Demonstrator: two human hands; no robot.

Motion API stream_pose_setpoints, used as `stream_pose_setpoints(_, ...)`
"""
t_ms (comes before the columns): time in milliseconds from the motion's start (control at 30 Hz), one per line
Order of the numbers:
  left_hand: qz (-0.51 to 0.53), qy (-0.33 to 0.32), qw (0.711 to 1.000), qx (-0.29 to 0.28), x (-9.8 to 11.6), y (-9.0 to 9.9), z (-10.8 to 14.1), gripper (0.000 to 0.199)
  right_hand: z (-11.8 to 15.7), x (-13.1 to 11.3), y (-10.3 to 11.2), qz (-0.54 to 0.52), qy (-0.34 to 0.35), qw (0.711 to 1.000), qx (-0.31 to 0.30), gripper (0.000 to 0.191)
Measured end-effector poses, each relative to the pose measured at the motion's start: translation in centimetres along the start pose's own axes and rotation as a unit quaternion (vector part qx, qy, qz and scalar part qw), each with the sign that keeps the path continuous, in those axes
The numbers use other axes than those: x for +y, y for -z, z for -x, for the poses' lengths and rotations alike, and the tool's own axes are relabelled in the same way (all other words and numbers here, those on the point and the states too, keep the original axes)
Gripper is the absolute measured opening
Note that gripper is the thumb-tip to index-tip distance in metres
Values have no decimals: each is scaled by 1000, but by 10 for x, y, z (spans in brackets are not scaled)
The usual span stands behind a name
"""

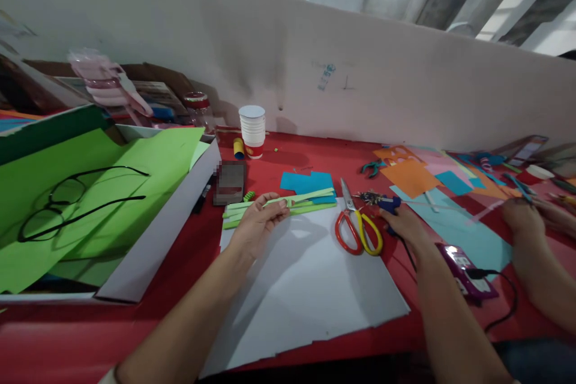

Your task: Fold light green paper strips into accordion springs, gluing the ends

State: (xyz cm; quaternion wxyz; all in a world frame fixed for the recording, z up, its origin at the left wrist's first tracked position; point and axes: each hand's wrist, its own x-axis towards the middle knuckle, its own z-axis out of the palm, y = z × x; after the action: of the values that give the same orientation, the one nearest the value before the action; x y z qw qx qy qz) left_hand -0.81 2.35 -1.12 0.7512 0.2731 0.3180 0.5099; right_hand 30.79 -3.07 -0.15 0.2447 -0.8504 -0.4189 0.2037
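Observation:
My left hand is over several light green paper strips, thumb and fingertips pinched together. What lies between those fingertips is too small to make out. My right hand is wrapped around a blue corded tool that looks like a hot glue gun, its front pointing left. Between both hands lie scissors with one red and one yellow handle, blades pointing away. Underneath is a stack of white paper. Blue paper pieces lie just beyond the strips.
A white box on the left holds green sheets and eyeglasses. Paper cups and a dark pixelated object stand farther back. Right are orange paper, a purple device and another person's arm. A low wall borders the table.

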Motion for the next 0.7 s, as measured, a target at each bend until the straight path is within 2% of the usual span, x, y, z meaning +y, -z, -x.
stream_pose_setpoints(33, -28, -3, 1000, 4, -1, 1, 0, 30, 4, -4, 0, 97, -2, 995, 32, 22)
stream_pose_setpoints(100, -129, -29, 991, 14, -3, 3, 0, 29, 16, -18, -2, 201, 31, 968, 144, 25)
stream_pose_setpoints(167, -282, -105, 954, 16, -5, 5, 0, 28, 31, -40, -8, 182, 114, 950, 228, 24)
stream_pose_setpoints(200, -362, -158, 919, 9, -5, 6, 1, 27, 38, -52, -13, 137, 175, 944, 244, 21)
stream_pose_setpoints(267, -495, -259, 829, -30, -4, 8, 3, 25, 52, -76, -28, 24, 299, 927, 227, 18)
stream_pose_setpoints(333, -586, -294, 749, -99, 0, 9, 7, 22, 63, -92, -47, -57, 387, 903, 176, 16)
stream_pose_setpoints(400, -636, -302, 695, -143, 3, 12, 10, 18, 70, -97, -68, -92, 429, 890, 123, 17)
stream_pose_setpoints(500, -683, -317, 629, -192, 2, 21, 15, 24, 75, -92, -91, -106, 435, 893, 53, 17)
stream_pose_setpoints(567, -694, -319, 618, -186, -1, 29, 16, 25, 75, -86, -99, -109, 426, 897, 32, 16)
stream_pose_setpoints(600, -693, -318, 625, -168, -4, 33, 17, 25, 74, -84, -101, -109, 422, 899, 28, 16)
stream_pose_setpoints(700, -646, -316, 681, -135, -9, 41, 17, 22, 73, -82, -102, -116, 412, 903, 27, 16)
